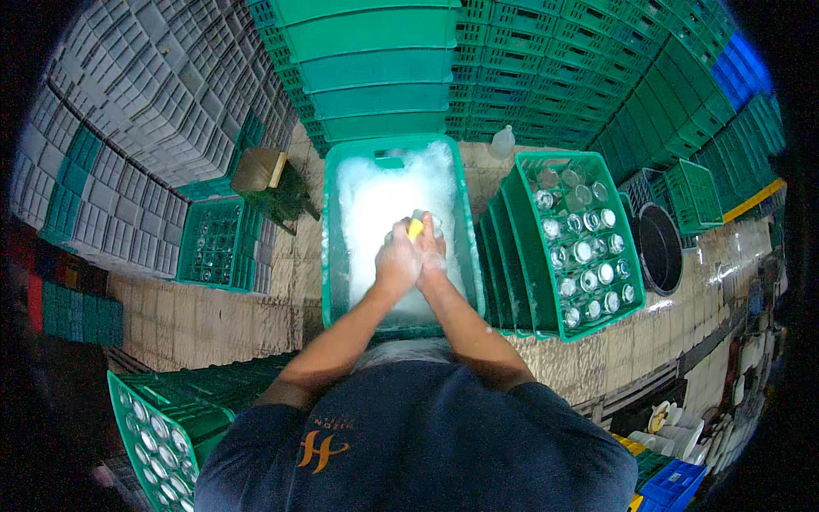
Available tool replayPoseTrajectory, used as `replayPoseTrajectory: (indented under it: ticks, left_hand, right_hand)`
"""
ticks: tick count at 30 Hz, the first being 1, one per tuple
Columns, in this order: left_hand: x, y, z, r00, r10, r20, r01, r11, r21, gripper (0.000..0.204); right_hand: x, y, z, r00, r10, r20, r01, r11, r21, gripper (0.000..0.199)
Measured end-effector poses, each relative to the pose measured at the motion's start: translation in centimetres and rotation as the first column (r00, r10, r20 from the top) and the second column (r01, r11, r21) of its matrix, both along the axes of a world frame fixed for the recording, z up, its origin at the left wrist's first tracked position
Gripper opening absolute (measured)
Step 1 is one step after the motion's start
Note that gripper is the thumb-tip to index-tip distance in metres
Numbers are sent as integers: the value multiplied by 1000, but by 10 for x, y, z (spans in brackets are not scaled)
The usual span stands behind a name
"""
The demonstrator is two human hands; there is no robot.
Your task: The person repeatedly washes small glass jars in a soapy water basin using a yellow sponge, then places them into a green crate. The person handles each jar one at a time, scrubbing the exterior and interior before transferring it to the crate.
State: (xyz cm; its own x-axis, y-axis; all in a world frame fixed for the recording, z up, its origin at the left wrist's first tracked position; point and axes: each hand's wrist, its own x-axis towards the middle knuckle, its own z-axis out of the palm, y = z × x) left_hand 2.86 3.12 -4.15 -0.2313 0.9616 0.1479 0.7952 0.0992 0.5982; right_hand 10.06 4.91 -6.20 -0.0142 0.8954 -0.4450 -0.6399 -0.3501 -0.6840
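My left hand point(395, 262) and my right hand point(432, 249) are closed together over a green tub point(331, 290) heaped with white foam point(375, 200). A small yellow sponge point(415, 229) shows between the fingers of both hands. Just beyond it pokes out a pale, clear rounded end point(417, 214), which looks like part of a glass. Most of that piece is hidden by my fingers. Suds cling to both hands, and the foam is too bright to show anything under it.
Right of the tub, a stack of green crates point(553, 294) holds several upright glasses point(589, 280) on top. Another glass-filled crate point(119, 410) stands at lower left. A small stool point(258, 169), a plastic jug point(502, 141), a black bin point(661, 247) and tall crate stacks point(367, 77) surround me.
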Motion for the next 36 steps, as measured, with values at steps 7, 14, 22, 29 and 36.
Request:
replayPoseTrajectory:
  ticks: [7, 14, 22, 29, 36]
  left_hand:
    - [-4, 12, 25, 976, 43, 214, -45, 999, 4, 28]
    - [-40, 53, 30, 892, -69, 446, 68, 998, 19, 22]
    - [10, -5, -34, -204, 262, 943, -115, 950, -289, 24]
    - [-24, 17, -93, 535, 318, 783, 185, 860, -475, 24]
    - [-34, -20, -242, 778, -570, -263, 284, 694, -662, 37]
  right_hand:
    - [16, 16, 17, 994, 111, 19, -112, 991, 73, 64]
    - [19, 7, 17, 754, 429, -498, -446, 890, 91, 70]
    - [26, -5, 13, 512, -355, 783, -311, 772, 553, 73]
    - [67, -5, -14, 426, -401, 811, -334, 764, 553, 74]
    - [98, -20, -28, 414, -135, 900, -411, 855, 317, 81]
